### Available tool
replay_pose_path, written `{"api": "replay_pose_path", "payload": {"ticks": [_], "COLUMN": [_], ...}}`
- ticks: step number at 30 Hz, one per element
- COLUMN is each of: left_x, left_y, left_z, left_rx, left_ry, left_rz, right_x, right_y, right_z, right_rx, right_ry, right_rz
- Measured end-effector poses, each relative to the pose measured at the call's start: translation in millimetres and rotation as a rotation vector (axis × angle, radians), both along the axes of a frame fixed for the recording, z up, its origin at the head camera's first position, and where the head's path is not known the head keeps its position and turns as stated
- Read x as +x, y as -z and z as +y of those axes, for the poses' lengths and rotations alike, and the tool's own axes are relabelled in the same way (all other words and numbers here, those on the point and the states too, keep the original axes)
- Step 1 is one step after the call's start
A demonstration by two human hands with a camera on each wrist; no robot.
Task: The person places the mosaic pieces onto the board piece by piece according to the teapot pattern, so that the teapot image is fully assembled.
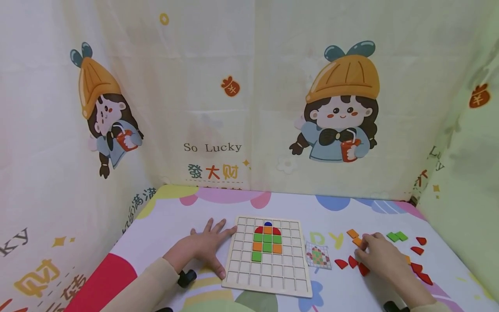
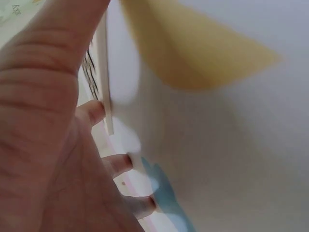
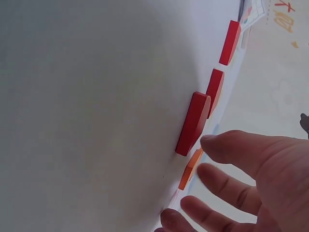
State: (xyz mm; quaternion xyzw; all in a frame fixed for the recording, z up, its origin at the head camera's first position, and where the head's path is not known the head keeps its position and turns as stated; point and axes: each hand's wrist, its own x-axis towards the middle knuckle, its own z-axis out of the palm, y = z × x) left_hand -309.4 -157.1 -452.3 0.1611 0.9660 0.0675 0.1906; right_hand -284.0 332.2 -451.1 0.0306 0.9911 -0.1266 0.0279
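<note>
A pale wooden grid board [image 1: 269, 277] lies flat on the table, with green, orange, red and blue pieces set in its upper cells. My left hand [image 1: 206, 245] is spread at its left side, index finger and thumb touching the edge; in the left wrist view the fingers [image 2: 118, 164] are apart. My right hand [image 1: 383, 258] is over loose pieces right of the board, fingertips beside an orange square tile [image 1: 357, 242]. In the right wrist view, the thumb and fingers stay apart by that orange tile [image 3: 190, 169]; whether they touch it is unclear.
A small printed pattern card [image 1: 318, 255] lies against the board's right edge. Around my right hand are red quarter-round pieces [image 1: 341, 263], another orange tile [image 1: 352, 233] and green tiles [image 1: 396, 236]. Patterned cloth walls [image 1: 273, 130] close off the table's back and sides.
</note>
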Motion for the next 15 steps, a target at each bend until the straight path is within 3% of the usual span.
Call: {"api": "replay_pose_path", "payload": {"ticks": [15], "left_x": [4.6], "left_y": [-12.0], "left_z": [7.0], "left_rx": [-0.008], "left_ry": [-0.032], "left_rz": [-0.043], "right_x": [-2.5], "right_y": [-1.4], "right_z": [-9], "right_rx": [0.059], "right_ry": [-0.072], "right_rz": [0.033]}}
